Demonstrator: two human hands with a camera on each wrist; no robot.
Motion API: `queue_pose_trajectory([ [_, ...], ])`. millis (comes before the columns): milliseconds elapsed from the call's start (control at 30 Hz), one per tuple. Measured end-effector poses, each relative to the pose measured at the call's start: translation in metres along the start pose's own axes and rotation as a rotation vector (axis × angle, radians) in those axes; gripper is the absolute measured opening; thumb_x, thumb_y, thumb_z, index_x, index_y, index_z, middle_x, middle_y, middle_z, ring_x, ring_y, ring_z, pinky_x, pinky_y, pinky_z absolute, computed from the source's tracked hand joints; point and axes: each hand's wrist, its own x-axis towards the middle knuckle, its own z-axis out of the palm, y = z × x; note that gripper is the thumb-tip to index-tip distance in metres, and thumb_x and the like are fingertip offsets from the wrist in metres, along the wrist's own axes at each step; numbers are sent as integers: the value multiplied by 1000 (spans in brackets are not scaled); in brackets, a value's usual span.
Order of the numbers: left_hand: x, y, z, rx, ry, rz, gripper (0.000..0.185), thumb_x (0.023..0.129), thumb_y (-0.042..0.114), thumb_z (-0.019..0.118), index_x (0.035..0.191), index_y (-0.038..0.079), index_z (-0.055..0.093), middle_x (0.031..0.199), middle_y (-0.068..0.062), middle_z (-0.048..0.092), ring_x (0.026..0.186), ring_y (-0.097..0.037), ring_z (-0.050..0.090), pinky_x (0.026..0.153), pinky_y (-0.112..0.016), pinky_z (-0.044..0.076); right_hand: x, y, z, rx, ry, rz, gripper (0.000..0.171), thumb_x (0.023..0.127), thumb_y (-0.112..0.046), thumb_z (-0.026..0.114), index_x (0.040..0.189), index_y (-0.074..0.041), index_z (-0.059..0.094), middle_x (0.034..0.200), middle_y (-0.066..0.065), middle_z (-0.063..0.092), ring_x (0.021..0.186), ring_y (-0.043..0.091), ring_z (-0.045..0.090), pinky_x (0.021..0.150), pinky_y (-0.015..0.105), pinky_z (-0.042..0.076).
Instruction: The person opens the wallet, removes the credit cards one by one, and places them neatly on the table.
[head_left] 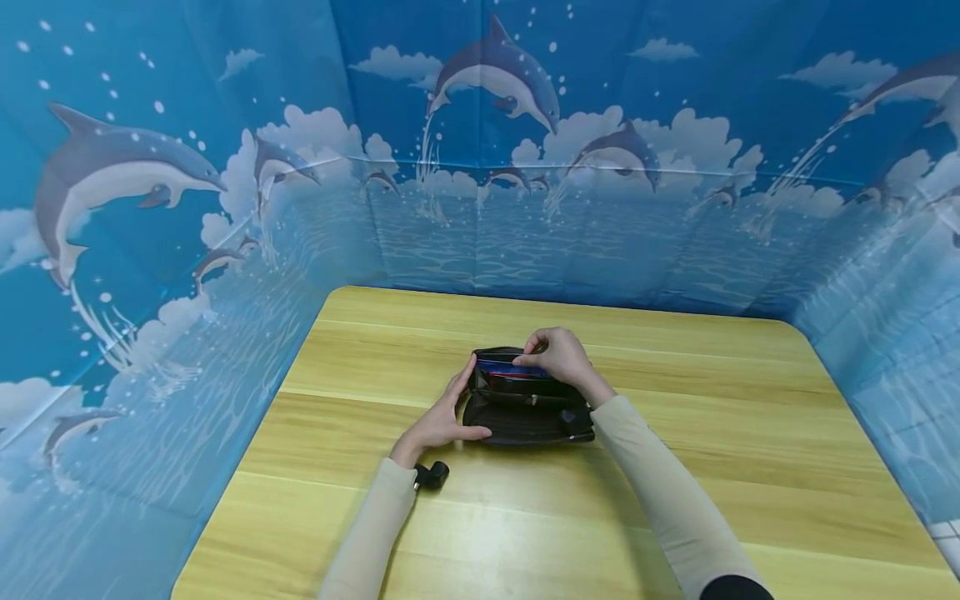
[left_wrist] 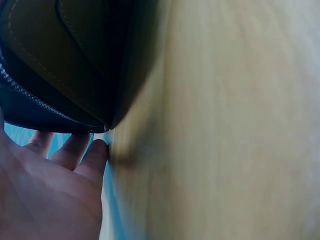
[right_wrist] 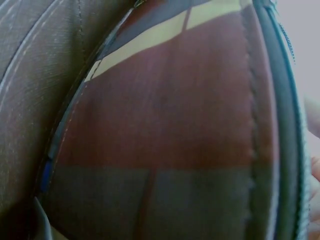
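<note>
A black zip wallet (head_left: 525, 417) lies open on the wooden table (head_left: 712, 467). My left hand (head_left: 457, 406) grips its left end, thumb on the near flap and fingers round the far side. My right hand (head_left: 534, 358) curls over the far edge and pinches a blue and red card (head_left: 504, 367) standing in the wallet's pocket. In the left wrist view the wallet (left_wrist: 60, 60) fills the upper left above my palm (left_wrist: 45, 195). The right wrist view is filled by the wallet's reddish lining (right_wrist: 165, 125) and a yellow strip (right_wrist: 150, 37).
A small black wrist camera (head_left: 432, 475) sits by my left wrist. Blue dolphin-print curtain walls (head_left: 480, 167) close in the table on the left, back and right. Bare wood lies around the wallet.
</note>
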Motion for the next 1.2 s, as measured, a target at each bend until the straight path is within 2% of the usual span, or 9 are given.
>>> queue_pose_trajectory([
  [67,-1,3,0,-3,-4,0,115,77,28,80,149,44,-8,156,6,-1,141,-23,5,106,-59,16,0,0,0,1,-4,-7,24,78,-32,79,74,-13,66,70,-1,62,60,19,53,56,33,42],
  [200,-5,20,-4,-14,-26,1,114,79,22,79,152,31,-8,157,-2,-3,141,-29,4,105,-62,15,0,1,0,-3,-19,-17,23,80,-32,77,75,-13,66,70,-1,62,60,19,52,57,33,41],
  [300,-8,29,-6,-22,-35,6,114,79,24,79,153,25,-7,157,-6,-2,141,-32,5,103,-64,16,0,1,0,-2,-36,-17,22,82,-32,75,76,-13,66,70,0,61,59,19,51,57,33,41],
  [533,-2,-1,0,-6,0,-18,115,77,31,81,148,47,-8,156,9,-2,141,-22,6,106,-58,15,-1,2,-2,-4,-74,-54,21,87,-31,70,78,-13,64,69,1,59,57,19,48,55,33,39],
  [600,0,-4,0,-8,8,-9,115,76,35,81,148,48,-7,156,10,-1,141,-21,7,106,-58,16,-1,2,-2,-11,-76,-70,21,88,-30,69,78,-13,64,68,1,57,56,18,47,55,33,38],
  [767,0,-5,0,-11,11,3,115,74,39,81,149,47,-6,156,11,-1,141,-22,7,106,-59,16,-1,6,-1,-21,-80,-110,19,89,-29,68,78,-14,63,67,0,55,55,18,45,56,33,37],
  [900,0,-2,0,-9,11,-13,115,73,40,82,148,49,-6,156,12,-1,141,-21,8,106,-58,16,-1,8,0,-20,-84,-127,19,90,-30,67,79,-15,63,68,-1,56,56,18,45,57,33,37],
  [1200,0,3,0,-16,11,-38,115,73,41,81,148,50,-6,156,10,-2,141,-24,7,105,-59,16,-3,11,-1,-3,-69,-194,15,89,-28,68,79,-17,69,80,-5,65,56,15,47,59,33,41],
])
